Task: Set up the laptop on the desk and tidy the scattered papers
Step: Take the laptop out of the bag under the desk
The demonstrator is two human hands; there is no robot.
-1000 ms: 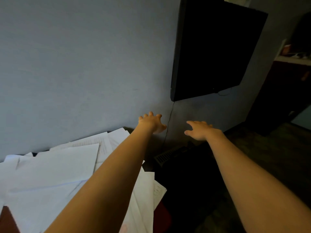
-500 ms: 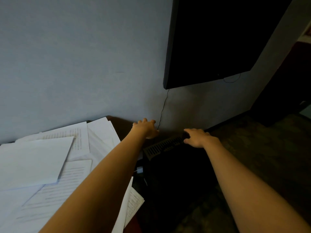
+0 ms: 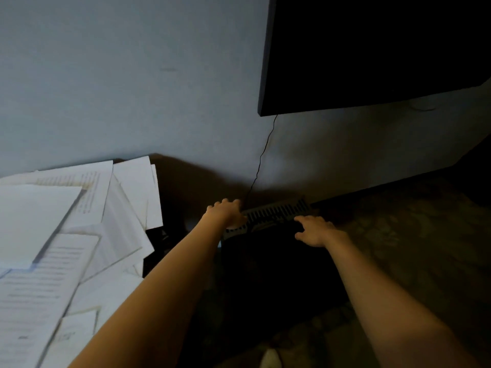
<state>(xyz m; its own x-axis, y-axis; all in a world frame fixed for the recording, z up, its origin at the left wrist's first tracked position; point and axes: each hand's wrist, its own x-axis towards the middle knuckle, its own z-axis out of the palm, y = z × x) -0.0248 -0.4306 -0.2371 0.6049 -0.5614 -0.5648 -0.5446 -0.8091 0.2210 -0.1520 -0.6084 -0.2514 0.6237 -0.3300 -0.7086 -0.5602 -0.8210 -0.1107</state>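
**Two hands at the laptop's vented edge**

Both hands reach down to the dark laptop (image 3: 276, 214). The left hand (image 3: 225, 213) has its fingers (image 3: 229, 203) bent over the left end of the slotted edge; whether they grip it cannot be told. The right hand (image 3: 316, 231) lies spread and relaxed, fingertips touching the dark body just below the slots. To the left, loose papers (image 3: 79, 221) overlap in a heap. A thin cable (image 3: 261, 160) hangs from the black wall screen (image 3: 372, 49) above.

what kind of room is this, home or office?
Probably a home room, not an office: a dark wall-mounted TV with a thin cable trailing down the wall, loose papers heaped at left, patterned carpet on the floor.
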